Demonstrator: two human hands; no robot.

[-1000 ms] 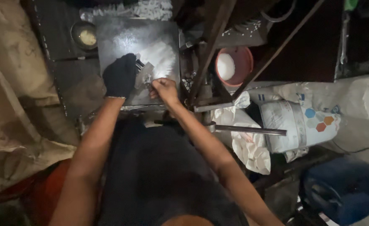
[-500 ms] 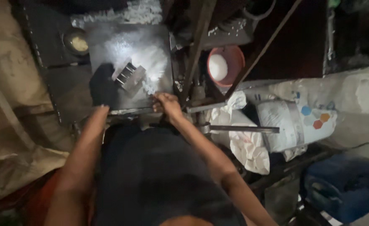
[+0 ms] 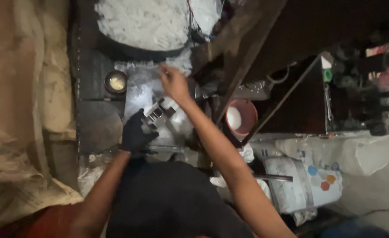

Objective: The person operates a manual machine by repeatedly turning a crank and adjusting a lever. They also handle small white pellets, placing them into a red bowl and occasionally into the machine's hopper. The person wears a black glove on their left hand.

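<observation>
My left hand (image 3: 137, 132) wears a black glove and grips a small ribbed metal block (image 3: 158, 112) over a shiny metal plate (image 3: 137, 90) dusted with white bits. My bare right hand (image 3: 173, 81) is stretched forward over the far end of the plate, near the heap of white pieces in a dark round pan (image 3: 143, 24). Its fingers are curled; whether it holds anything is too blurred to tell.
A small round tin (image 3: 116, 80) sits left of the plate. An orange bowl (image 3: 243, 117) with white material stands to the right, under slanting metal bars (image 3: 238, 66). White printed sacks (image 3: 300, 180) lie at lower right, brown sacking (image 3: 22, 110) on the left.
My right hand has left the near edge of the plate and reached forward toward the white heap. The view has tilted up, bringing the pan into sight. The gloved hand stays on the block.
</observation>
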